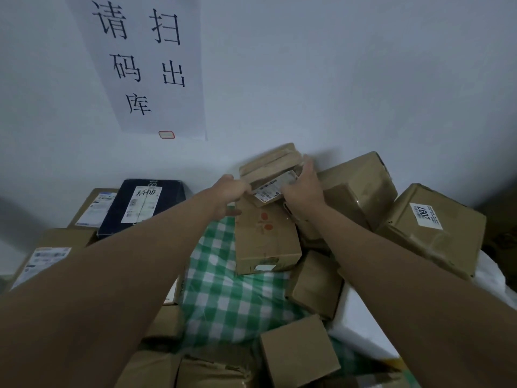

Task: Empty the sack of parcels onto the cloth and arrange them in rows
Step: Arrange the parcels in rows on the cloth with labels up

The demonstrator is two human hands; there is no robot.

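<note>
Parcels lie all round my hands on the green-and-white checked cloth (223, 298), and the one I am handling is a flat brown cardboard parcel (270, 166) tilted up against the white wall (363, 79) at the far edge of the pile. My left hand (228, 196) pinches its near left corner by the white shipping label (275, 186), fingers curled; my right hand (303, 186) holds its right edge, fingers reaching up along the side and thumb on the label face, so each grip is closed on this same parcel. Just below it, touching its lower edge, lies a longer cardboard box (265, 242) with faded orange print, resting on the cloth. To my left sit a dark navy box (151, 205) with a handwritten white label and two pale labelled cartons (47, 253) beside it. To my right, large taped brown boxes (361, 189) lean together, one box (428, 228) bearing a numbered sticker. Smaller plain cardboard cubes (298, 351) lie near me on the cloth, and something white and soft-edged (361, 326) shows beside them; I cannot tell what it is. A paper sign (148, 65) with black characters hangs on the wall.
</note>
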